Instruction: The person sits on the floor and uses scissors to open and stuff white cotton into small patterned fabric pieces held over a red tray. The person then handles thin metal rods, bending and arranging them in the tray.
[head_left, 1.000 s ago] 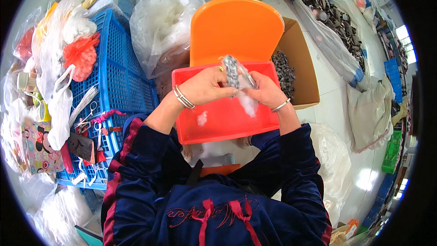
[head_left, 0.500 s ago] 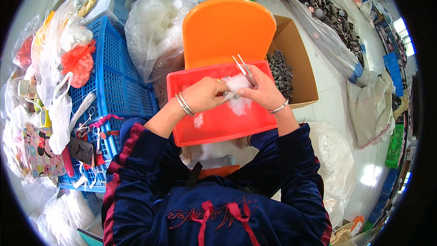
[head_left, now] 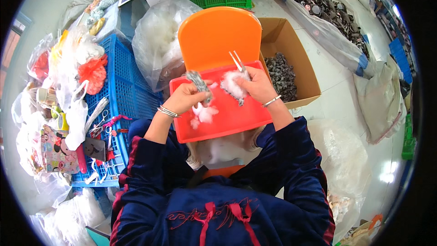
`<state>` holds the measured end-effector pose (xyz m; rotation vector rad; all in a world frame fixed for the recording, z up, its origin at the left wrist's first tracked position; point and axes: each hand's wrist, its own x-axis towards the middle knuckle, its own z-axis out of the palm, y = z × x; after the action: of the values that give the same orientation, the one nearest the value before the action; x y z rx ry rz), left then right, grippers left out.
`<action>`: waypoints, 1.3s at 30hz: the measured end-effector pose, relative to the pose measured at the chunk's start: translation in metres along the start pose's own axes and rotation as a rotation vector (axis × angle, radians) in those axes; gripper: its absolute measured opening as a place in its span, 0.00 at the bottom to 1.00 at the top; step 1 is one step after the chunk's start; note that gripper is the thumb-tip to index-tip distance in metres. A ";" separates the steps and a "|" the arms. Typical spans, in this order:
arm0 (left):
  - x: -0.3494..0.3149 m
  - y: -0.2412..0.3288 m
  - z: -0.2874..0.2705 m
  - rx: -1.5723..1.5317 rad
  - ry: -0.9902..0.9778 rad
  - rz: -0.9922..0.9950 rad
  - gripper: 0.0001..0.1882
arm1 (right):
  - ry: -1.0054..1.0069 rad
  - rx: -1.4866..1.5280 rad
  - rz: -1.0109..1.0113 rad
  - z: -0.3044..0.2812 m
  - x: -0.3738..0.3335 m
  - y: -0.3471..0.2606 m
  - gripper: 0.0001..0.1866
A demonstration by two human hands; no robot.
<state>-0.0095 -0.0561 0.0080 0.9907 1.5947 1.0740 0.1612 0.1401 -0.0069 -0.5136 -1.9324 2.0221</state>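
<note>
Head view shows both hands over a red plastic tray (head_left: pixel 227 120) in front of the person. The left hand (head_left: pixel 183 97) pinches a grey knitted piece (head_left: pixel 197 82) between thumb and fingers, tilted, near the tray's far left corner. The right hand (head_left: pixel 260 84) is closed around metal tweezers (head_left: pixel 237 59), whose two slightly parted tips point up and away from the person. White stuffing (head_left: pixel 233 81) sits at its fingertips, with a mottled grey strip (head_left: pixel 239 99) along the lower edge; whether that strip is a second knitted piece cannot be told. The two hands are apart. A loose white tuft (head_left: pixel 205 115) shows just below the left hand, over the tray.

Beyond the tray stands an orange plastic chair (head_left: pixel 221 34). Right of it, a cardboard box (head_left: pixel 304 70) holds a heap of grey knitted pieces (head_left: pixel 280 75). On the left, a clear plastic bag (head_left: pixel 157 41) of white filling stands beside a blue plastic crate (head_left: pixel 136 89), with scissors (head_left: pixel 109 122) lying on the crate.
</note>
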 end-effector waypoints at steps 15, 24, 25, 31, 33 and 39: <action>-0.031 0.013 0.057 -0.443 0.274 0.111 0.10 | -0.049 0.082 -0.200 0.029 -0.019 -0.003 0.10; -0.041 0.020 0.053 -0.178 0.279 0.183 0.10 | -0.076 -0.060 -0.342 0.019 -0.023 -0.020 0.06; -0.044 0.021 0.050 -0.144 0.302 0.177 0.12 | -0.054 -0.114 -0.354 0.017 -0.024 -0.027 0.08; -0.067 0.032 0.035 -0.071 0.344 0.275 0.11 | -0.076 -0.486 -0.419 0.019 -0.051 -0.069 0.11; -0.072 0.029 0.024 0.061 0.314 0.275 0.11 | -0.136 -0.589 -0.430 0.030 -0.052 -0.074 0.11; -0.085 0.036 0.007 0.236 0.267 0.288 0.11 | -0.181 -0.735 -0.540 0.052 -0.043 -0.076 0.08</action>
<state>0.0208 -0.1242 0.0632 1.3088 1.8657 1.2760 0.1737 0.0788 0.0728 0.0672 -2.5506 1.0306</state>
